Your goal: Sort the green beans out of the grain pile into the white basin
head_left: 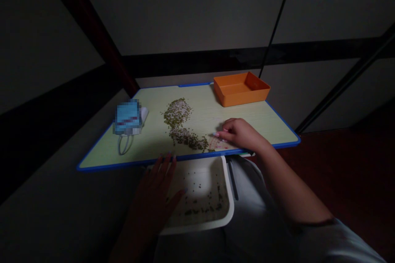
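On the pale table, a heap of small greenish-brown bean-like grains [177, 114] mixed with paler bits trails toward the front edge. Beside the near end of that trail, my right hand [237, 133] rests on the tabletop with its fingers curled in. Whether anything is between the fingertips is too small to tell. My left hand [156, 191] lies over the left side of a white plastic tub [228, 199], fingers stretched out and their tips at the table's blue edge. Scattered dark grains lie in the tub, below the table edge and close to my body.
An orange rectangular bin [239, 99] stands at the table's back right. At the left are a blurred blue packet [128, 115] and a looped pale cord [124, 148]. Blue trim borders the table [197, 90]. Dark-banded panels rise behind it.
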Motion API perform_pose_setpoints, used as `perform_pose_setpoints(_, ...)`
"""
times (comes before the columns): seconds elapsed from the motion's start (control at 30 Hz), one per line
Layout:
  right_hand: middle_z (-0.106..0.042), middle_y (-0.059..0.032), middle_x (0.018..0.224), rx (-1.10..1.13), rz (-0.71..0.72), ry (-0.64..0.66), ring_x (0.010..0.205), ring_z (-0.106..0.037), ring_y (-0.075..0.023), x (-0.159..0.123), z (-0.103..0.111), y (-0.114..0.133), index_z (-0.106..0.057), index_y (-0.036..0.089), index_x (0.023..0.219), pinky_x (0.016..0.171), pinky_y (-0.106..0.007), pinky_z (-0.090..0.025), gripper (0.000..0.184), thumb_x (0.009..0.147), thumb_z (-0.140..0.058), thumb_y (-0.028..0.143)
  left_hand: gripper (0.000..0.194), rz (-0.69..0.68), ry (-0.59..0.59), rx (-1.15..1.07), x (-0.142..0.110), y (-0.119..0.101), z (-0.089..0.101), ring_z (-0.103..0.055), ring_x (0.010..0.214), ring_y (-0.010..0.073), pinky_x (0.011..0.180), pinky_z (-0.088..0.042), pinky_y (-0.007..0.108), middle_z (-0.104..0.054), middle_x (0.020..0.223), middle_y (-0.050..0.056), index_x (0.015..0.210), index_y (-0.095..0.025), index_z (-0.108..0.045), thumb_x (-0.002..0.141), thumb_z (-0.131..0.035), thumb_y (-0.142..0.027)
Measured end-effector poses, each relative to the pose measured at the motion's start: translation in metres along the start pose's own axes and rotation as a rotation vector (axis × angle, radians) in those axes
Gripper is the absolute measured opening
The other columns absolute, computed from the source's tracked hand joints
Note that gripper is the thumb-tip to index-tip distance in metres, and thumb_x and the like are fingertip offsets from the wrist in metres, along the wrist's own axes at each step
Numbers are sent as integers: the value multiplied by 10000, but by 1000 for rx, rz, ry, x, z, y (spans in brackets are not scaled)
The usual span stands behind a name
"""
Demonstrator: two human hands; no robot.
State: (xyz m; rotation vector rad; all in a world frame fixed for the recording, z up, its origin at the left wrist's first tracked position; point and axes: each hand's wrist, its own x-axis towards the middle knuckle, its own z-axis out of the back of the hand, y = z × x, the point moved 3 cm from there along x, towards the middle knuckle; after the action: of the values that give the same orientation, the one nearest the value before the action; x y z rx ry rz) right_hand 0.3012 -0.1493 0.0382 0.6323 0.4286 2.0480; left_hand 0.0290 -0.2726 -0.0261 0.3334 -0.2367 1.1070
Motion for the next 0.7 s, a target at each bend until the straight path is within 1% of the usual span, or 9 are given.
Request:
perform_pose_setpoints(0.17, -474, 26, 571, -5, -14, -1, 587, -424, -101, -1, 0, 1, -514, 172, 534, 587, -259, -246, 404, 859, -601, 396, 794, -11, -5, 8, -1, 0, -1, -271, 1428, 301, 1089, -334, 486, -307, 1544, 133, 1513, -191, -100, 877, -441, -525)
perform_pose_setpoints(0.3, -490, 19, 577, -11, -29, 0, 587, -430, -103, -3, -1, 1, -533, 170, 546, 587, -263, -251, 395, 863, -597, 396, 787, 2, 4, -9, 0, 0, -1, -259, 1433, 293, 1087, -336, 474, -303, 1549, 120, 1514, -207, -84, 883, -425, -530)
perform_pose_setpoints(0.47, -499, 16, 569, -5, -70, 8, 575, -427, -102, -5, -1, 1, -543, 171, 546, 577, -268, -245, 402, 866, -587, 411, 799, -2, 9, 8, 1, -1, 1, -280, 1424, 303, 1074, -350, 490, -329, 1535, 131, 1514, -191, -77, 881, -422, -537)
perform_pose_setpoints(0.7, -474, 29, 528, -7, -113, 50, 516, -376, -90, -5, 0, 2, -552, 171, 546, 542, -271, -215, 411, 861, -584, 433, 805, -7, 4, 17, 0, 0, 0, -291, 1419, 309, 1064, -366, 494, -308, 1544, 133, 1515, -189, -76, 878, -433, -530)
